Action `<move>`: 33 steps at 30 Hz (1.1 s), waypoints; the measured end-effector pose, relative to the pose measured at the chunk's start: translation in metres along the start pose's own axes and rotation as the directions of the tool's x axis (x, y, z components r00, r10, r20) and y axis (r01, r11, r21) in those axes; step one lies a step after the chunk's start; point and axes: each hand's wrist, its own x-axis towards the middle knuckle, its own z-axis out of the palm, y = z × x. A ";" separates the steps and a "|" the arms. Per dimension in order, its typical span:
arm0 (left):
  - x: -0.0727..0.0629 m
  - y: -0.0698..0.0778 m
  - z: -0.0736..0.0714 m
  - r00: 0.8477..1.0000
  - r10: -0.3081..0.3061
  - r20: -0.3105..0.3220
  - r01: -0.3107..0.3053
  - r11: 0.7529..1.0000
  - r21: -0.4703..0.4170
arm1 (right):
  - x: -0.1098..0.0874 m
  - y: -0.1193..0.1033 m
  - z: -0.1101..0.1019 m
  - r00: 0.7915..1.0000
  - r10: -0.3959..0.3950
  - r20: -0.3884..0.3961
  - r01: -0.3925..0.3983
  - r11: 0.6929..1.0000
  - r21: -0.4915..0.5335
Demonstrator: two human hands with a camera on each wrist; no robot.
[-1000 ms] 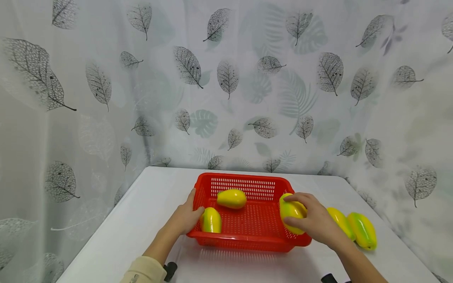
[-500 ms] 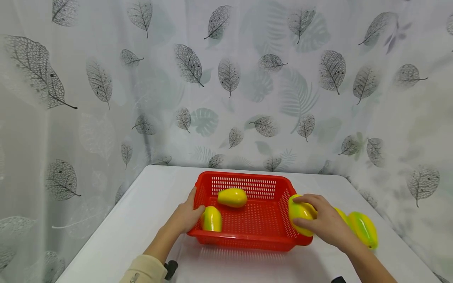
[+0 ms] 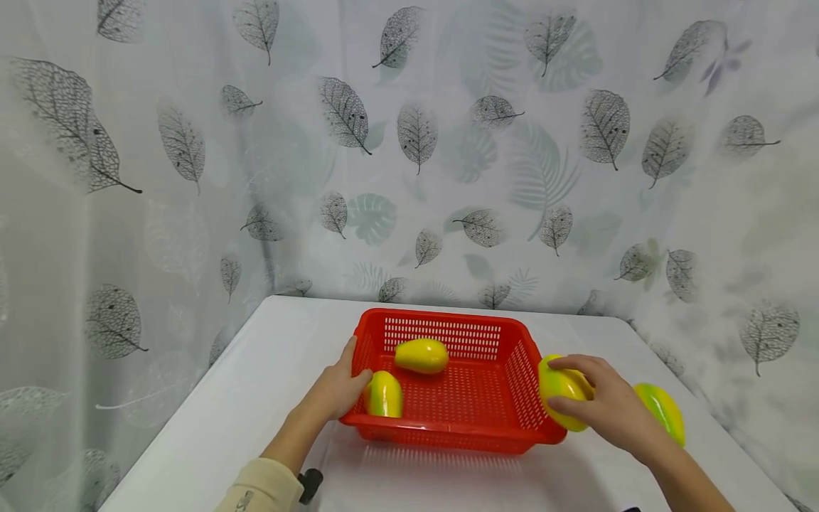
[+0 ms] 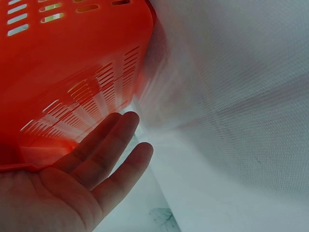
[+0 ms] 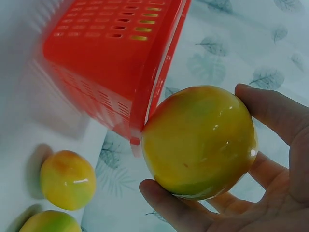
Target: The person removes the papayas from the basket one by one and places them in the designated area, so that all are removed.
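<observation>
Smooth glossy fruit, shiny plastic basket, finely textured tabletop

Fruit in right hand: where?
In the head view, right of centre: the fruit is in the right hand, beside the right end of the red basket.

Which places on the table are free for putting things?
Free: the table left of the left hand, and before the red basket, between the forearms. Crowded: right of the basket, where two fruits lie and the right hand holds another.
</observation>
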 end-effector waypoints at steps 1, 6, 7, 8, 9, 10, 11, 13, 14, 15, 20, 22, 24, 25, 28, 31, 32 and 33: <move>0.000 0.000 0.000 1.000 0.001 0.000 -0.001 1.000 0.001 | -0.001 0.001 0.000 1.000 0.004 0.001 -0.004 1.000 0.003; 0.001 -0.002 0.002 1.000 -0.002 0.001 0.002 1.000 0.004 | -0.003 0.008 -0.002 1.000 0.012 -0.005 -0.012 1.000 0.003; 0.002 -0.002 0.002 1.000 -0.002 0.001 0.002 1.000 0.004 | -0.004 0.010 -0.003 1.000 0.015 -0.004 -0.014 1.000 0.002; 0.002 -0.002 0.002 1.000 -0.002 0.001 0.002 1.000 0.002 | -0.004 0.011 -0.004 1.000 0.014 -0.001 -0.014 1.000 0.001; 0.002 -0.002 0.002 1.000 -0.002 0.002 0.002 1.000 0.001 | -0.004 0.013 -0.005 1.000 0.016 0.004 -0.016 1.000 0.002; 0.002 -0.002 0.002 1.000 -0.001 0.002 0.001 1.000 0.000 | -0.004 0.014 -0.006 1.000 0.019 0.008 -0.019 1.000 0.001; 0.002 -0.002 0.002 1.000 0.000 0.003 0.000 1.000 -0.001 | -0.004 0.016 -0.006 1.000 0.025 0.010 -0.025 1.000 -0.001; 0.002 -0.002 0.002 1.000 0.002 0.003 -0.002 1.000 -0.001 | -0.005 0.018 -0.008 1.000 0.024 0.014 -0.023 1.000 -0.010; 0.001 -0.002 0.002 1.000 0.004 0.004 -0.004 1.000 -0.001 | -0.005 0.020 -0.008 1.000 0.024 0.016 -0.024 1.000 -0.014; 0.001 -0.001 0.002 1.000 0.005 0.004 -0.005 1.000 -0.001 | -0.006 0.021 -0.009 1.000 0.026 0.017 -0.026 1.000 -0.017; 0.001 -0.001 0.002 1.000 0.003 0.005 -0.003 1.000 0.000 | -0.007 0.024 -0.010 0.999 0.047 0.023 -0.046 0.999 -0.028; 0.000 -0.001 0.002 1.000 0.001 0.005 -0.001 1.000 0.001 | -0.007 0.027 -0.010 0.998 0.059 0.027 -0.058 0.998 -0.026; 0.000 -0.001 0.003 1.000 -0.004 0.006 0.004 1.000 0.004 | -0.007 0.029 -0.010 0.996 0.078 0.034 -0.078 0.997 -0.018; 0.001 0.000 0.003 1.000 -0.004 0.006 0.004 1.000 0.005 | -0.007 0.031 -0.009 0.996 0.086 0.038 -0.086 0.996 -0.014; 0.002 0.001 0.003 1.000 -0.012 0.004 0.012 1.000 0.006 | -0.007 0.035 -0.009 0.994 0.095 0.050 -0.095 0.996 -0.002; 0.002 0.001 0.002 1.000 -0.017 0.001 0.017 1.000 0.008 | -0.006 0.038 -0.009 0.995 0.084 0.053 -0.084 0.996 0.000; 0.002 0.001 0.002 1.000 -0.017 0.000 0.017 1.000 0.009 | -0.007 0.039 -0.008 0.995 0.080 0.054 -0.080 0.997 -0.002; 0.002 0.001 0.002 1.000 -0.015 0.000 0.015 1.000 0.012 | -0.007 0.041 -0.008 0.995 0.078 0.054 -0.078 0.997 -0.006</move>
